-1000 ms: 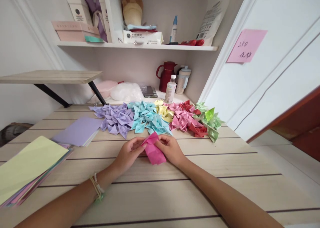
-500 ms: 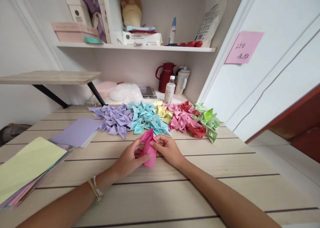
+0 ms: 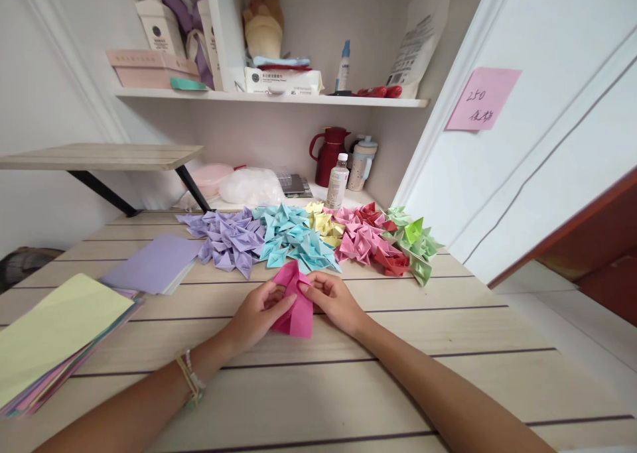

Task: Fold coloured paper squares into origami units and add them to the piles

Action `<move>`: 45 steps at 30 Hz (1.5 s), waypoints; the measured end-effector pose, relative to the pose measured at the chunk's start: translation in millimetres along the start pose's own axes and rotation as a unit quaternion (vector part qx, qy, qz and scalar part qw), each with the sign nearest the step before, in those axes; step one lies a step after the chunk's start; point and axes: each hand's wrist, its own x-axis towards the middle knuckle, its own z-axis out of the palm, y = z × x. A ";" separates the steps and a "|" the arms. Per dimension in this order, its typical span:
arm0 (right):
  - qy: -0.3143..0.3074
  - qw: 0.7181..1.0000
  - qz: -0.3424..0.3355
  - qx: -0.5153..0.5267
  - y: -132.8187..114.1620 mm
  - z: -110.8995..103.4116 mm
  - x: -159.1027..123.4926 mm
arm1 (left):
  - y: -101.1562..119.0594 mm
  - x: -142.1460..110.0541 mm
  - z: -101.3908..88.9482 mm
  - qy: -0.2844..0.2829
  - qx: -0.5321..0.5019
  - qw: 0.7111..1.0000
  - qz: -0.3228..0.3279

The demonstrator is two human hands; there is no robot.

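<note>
A bright pink sheet of folding paper [image 3: 299,317], partly folded, is held between both hands just above the slatted table. My left hand [image 3: 261,310] grips its left side, thumb on the front face and the other fingers behind. My right hand [image 3: 332,299] pinches the upper right edge, its thumb near the middle fold. The paper's top rises to a point, and its lower end hangs flat and wide. Behind the hands lies a long heap of folded paper boats, with purple ones [image 3: 231,237], blue ones [image 3: 293,234] and pink ones [image 3: 359,235] nearest.
Stacks of paper with a yellow sheet [image 3: 64,330] and a purple sheet [image 3: 153,262] on top lie at left. Yellow, red and green boats [image 3: 417,241] continue the heap rightward. A bottle [image 3: 338,182] and red jug [image 3: 330,154] stand behind. A small raised shelf [image 3: 104,156] overhangs the back left.
The pink paper has been spread wider at its lower end and tilted. My left thumb has moved up toward the middle of the paper. The right hand keeps its hold.
</note>
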 end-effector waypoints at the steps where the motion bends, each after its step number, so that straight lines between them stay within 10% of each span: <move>1: -0.005 1.000 -0.004 -0.009 -0.9 0.3 -0.6 | -0.2 -0.2 0.3 0.000 -0.005 1.000 0.000; 14: 0.038 0.997 -0.038 -0.055 2.2 -3.8 3.2 | -3.9 3.7 -5.7 0.096 0.044 0.992 0.062; 26: 0.049 0.997 -0.042 -0.047 4.3 -5.2 2.9 | -1.1 3.6 -3.4 0.078 -0.046 0.995 -0.029; 35: -0.019 0.937 -0.189 -0.292 -11.2 -8.4 -7.0 | -4.9 7.9 -11.6 0.151 -0.103 0.983 -0.021; 45: 0.123 0.986 -0.114 -0.003 0.9 -10.3 5.6 | 7.3 -0.1 -2.7 0.064 -0.077 0.995 0.002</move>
